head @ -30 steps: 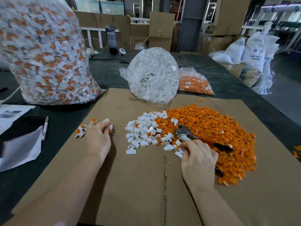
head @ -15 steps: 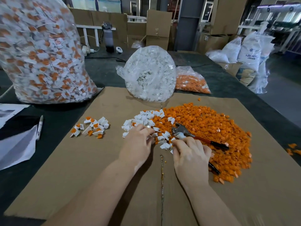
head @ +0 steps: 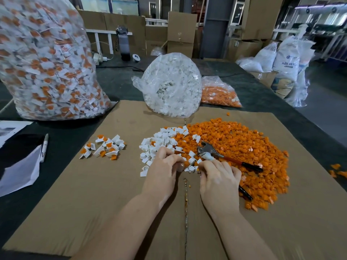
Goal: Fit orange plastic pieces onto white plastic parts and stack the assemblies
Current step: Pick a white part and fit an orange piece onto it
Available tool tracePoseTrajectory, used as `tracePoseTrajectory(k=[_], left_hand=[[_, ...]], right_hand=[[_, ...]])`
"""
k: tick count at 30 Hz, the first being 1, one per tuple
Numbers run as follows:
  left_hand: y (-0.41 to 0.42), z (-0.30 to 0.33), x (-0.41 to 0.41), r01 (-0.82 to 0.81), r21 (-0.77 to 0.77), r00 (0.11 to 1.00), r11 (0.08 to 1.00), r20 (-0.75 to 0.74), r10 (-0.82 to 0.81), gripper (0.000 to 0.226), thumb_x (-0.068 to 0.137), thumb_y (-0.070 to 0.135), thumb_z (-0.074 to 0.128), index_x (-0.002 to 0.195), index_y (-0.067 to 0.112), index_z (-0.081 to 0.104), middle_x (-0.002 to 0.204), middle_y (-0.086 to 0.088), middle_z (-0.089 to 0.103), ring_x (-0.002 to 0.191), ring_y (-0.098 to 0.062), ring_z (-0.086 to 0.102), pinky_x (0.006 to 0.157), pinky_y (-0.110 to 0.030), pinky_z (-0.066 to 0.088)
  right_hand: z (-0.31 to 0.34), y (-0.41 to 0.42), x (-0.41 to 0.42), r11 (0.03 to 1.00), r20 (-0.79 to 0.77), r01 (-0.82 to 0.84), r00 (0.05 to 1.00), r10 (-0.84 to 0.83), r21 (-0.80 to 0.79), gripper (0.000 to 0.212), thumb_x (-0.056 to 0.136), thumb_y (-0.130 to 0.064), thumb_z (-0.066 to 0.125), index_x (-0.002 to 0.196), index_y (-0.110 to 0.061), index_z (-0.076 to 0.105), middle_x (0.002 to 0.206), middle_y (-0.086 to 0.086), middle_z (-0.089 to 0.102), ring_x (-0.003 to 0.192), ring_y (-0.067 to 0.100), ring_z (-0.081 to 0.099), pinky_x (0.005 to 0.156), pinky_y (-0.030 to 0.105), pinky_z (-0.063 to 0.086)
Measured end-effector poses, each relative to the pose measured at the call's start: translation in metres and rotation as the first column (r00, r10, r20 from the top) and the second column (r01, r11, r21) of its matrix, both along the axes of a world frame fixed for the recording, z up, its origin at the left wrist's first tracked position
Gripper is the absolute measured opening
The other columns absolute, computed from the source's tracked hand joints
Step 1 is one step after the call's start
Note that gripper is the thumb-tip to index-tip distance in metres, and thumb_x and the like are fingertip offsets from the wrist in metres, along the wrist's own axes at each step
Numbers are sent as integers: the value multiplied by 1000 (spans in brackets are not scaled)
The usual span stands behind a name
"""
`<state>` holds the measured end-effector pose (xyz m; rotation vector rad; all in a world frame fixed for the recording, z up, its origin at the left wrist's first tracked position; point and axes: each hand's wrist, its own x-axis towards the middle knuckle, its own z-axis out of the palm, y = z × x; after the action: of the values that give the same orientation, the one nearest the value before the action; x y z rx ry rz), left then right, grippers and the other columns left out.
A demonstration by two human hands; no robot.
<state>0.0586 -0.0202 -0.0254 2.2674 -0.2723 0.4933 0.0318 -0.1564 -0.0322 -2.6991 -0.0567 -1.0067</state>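
Orange plastic pieces (head: 244, 147) heaped in a broad, loose mound on the right of a brown cardboard sheet (head: 93, 194), small and blocky, merging on the left edge into a smaller scatter of white plastic parts (head: 161, 139). Finished assemblies (head: 106, 147) (white with orange showing) lying in a small cluster well apart to the left, on the same sheet. Left hand (head: 161, 175) down at the near edge of the white scatter, fingers curled, tips in among the parts; cannot tell what they grip. Right hand (head: 219, 181) just beside it, fingers bent round a plier-like tool (head: 208, 151) whose metal head holds a white part. Behind, clear bags (head: 45, 62) of parts on the dark table.
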Motion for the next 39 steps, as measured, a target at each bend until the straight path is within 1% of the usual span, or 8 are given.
tracePoseTrajectory(k=[4,10,16,19,23,28,33,39], left_hand=[[3,-1,3,-12,-52,999,999,-45,10,13,90,8,58,96,7,69,94,9,41,86,-6,49,76,0,33],[5,-3,3,-2,-38,996,999,-86,-2,7,85,13,66,92,11,67,92,11,43,81,0,45,72,4,30],[9,0,4,-85,-235,983,968,-177,43,11,81,11,70,75,19,68,88,14,51,82,2,50,68,2,32],[9,1,3,-94,-293,980,951,-197,36,19,79,5,71,81,23,64,89,10,53,76,-2,53,67,-1,37],[10,0,4,-83,-391,979,917,-205,1,32,77,-1,71,97,20,58,77,4,55,67,-3,51,63,-4,40],[10,-2,4,-91,-418,968,904,-251,-19,24,81,9,70,79,31,60,72,6,63,65,0,56,62,-6,42],[11,-1,3,-94,-390,973,916,-231,2,27,84,13,67,70,34,58,69,6,62,66,-6,55,60,-11,40],[11,-2,-2,-30,-369,972,929,-227,-59,27,85,9,62,65,26,54,58,10,52,56,-2,46,53,-11,34]], right_hand=[[0,0,0,999,-1,-10,1000,10,42,22,64,2,78,79,-12,69,79,2,66,74,26,61,77,44,43],[-1,-1,1,997,22,-17,1000,15,80,23,64,5,77,78,-11,69,79,2,66,74,27,61,76,43,41],[-1,-2,1,998,15,-11,1000,10,67,23,64,4,78,78,-11,69,79,2,66,74,27,61,76,44,42],[3,0,2,997,14,-40,999,39,67,22,65,1,80,80,-12,70,80,2,66,75,26,61,75,45,43],[12,7,8,988,23,-152,988,152,-7,24,67,-5,81,86,-17,73,83,2,65,76,26,60,73,42,42],[17,17,15,969,-89,-175,983,161,-173,31,61,-9,86,84,-25,74,83,2,63,76,24,59,72,42,45],[18,17,20,964,-53,-171,985,163,-204,21,60,-10,86,69,-16,68,78,2,62,71,23,58,69,39,46],[16,9,9,960,44,-277,961,275,52,17,68,-1,78,77,-6,64,75,6,63,70,26,58,62,38,50]])
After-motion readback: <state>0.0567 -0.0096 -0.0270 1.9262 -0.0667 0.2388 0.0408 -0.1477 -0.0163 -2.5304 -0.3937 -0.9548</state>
